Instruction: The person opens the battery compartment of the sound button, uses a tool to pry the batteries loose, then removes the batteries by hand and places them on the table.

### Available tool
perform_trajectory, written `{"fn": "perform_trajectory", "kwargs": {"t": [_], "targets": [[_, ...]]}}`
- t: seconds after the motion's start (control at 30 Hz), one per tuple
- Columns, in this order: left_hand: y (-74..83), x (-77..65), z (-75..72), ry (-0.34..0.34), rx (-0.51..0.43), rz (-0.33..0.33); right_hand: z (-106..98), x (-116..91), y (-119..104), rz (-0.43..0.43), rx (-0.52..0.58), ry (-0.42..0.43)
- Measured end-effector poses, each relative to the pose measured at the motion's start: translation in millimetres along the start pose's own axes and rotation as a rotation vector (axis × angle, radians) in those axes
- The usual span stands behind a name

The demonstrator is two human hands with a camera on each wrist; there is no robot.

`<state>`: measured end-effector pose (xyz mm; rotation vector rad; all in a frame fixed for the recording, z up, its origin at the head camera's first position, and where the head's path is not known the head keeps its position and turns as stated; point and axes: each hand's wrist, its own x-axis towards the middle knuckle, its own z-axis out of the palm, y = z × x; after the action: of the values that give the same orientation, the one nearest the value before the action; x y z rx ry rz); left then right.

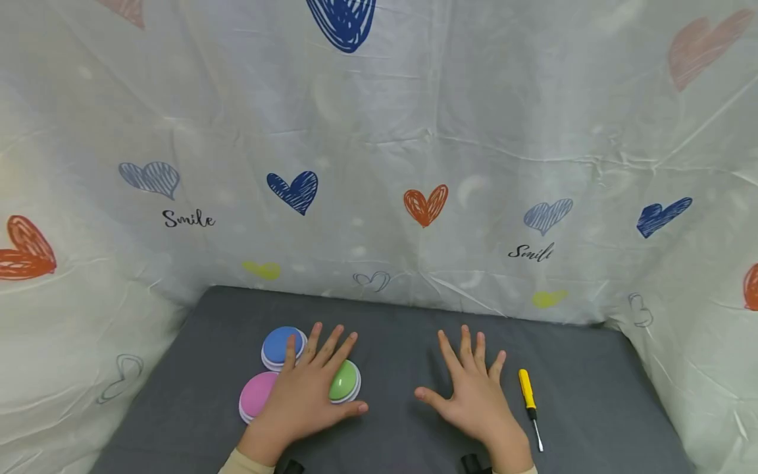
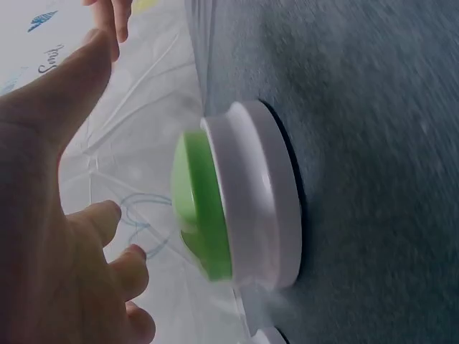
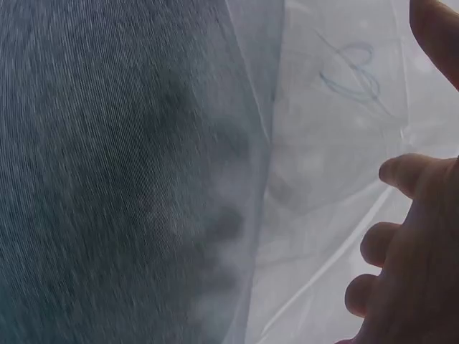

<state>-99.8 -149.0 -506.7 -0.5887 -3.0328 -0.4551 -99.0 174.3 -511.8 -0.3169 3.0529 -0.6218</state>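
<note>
One blue button (image 1: 276, 345), one pink button (image 1: 256, 396) and one green button (image 1: 342, 383) lie on the tabletop (image 1: 392, 359) under and beside the left hand (image 1: 308, 390), with the right hand (image 1: 471, 393) near a screwdriver (image 1: 528, 393) and each grip apart, empty; lowering the left hand carelessly could press or nudge the green button.

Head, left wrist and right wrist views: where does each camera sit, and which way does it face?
Head: worn on the head, facing forward and down over the grey table toward the heart-print sheet; the left hand and right hand both show.
Left wrist: on that wrist, facing across the table, turned sideways, at the green-topped button; part of the left hand shows.
Right wrist: on that wrist, also sideways, facing table and sheet; part of the right hand shows.
Shared: head and left wrist both show the green-topped button.
</note>
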Motion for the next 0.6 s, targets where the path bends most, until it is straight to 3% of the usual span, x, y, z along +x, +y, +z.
{"fn": "perform_trajectory", "kwargs": {"t": [0.4,0.6], "targets": [[-17.0,-1.2,-3.4,-0.069,0.015,0.052,24.5,13.5,-29.6,-0.117,0.053,-0.107],[-28.8,2.0,-2.7,-0.156,0.025,0.072,38.4,28.7,-51.3,-0.212,0.062,-0.187]]}}
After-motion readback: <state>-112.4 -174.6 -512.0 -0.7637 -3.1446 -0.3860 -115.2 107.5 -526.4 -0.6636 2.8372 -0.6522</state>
